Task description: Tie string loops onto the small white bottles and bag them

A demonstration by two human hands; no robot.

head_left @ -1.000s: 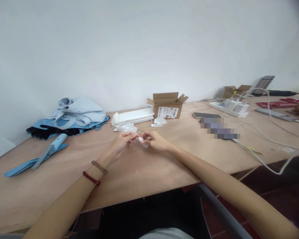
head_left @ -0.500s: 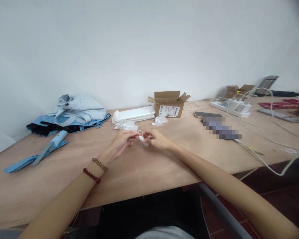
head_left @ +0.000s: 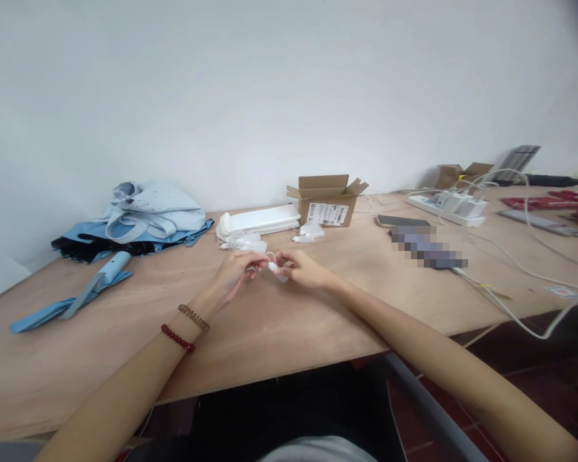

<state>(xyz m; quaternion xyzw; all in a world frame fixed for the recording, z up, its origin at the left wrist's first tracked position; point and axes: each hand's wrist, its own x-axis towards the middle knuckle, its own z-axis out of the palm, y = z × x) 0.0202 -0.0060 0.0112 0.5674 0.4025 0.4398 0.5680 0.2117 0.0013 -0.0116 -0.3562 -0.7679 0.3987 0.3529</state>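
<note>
Between my hands is a small white translucent tag [head_left: 280, 276] with a thin white string loop [head_left: 270, 254] at its top end. My right hand [head_left: 302, 268] is closed on the tag, thumb and fingers pinching its upper part. Close beside it, my left hand [head_left: 234, 273] has its fingertips pinched together at the left side of the loop. The exact grip on the string is too small to make out. Just beyond my left hand lies a bunch of similar white tags [head_left: 250, 242] with strings. Another few tags [head_left: 310, 232] lie in front of the cardboard box.
An open cardboard box [head_left: 325, 202] and a stack of long white strips [head_left: 260, 220] stand near the wall. Left are a blue umbrella [head_left: 89, 234] and a pale cloth bag [head_left: 158, 208]. Right are phones [head_left: 402, 222], a power strip [head_left: 446, 208] and white cables [head_left: 505, 273].
Hardly anything differs. Both hands keep their hold around the tag and its string, and the view has shifted very slightly.
</note>
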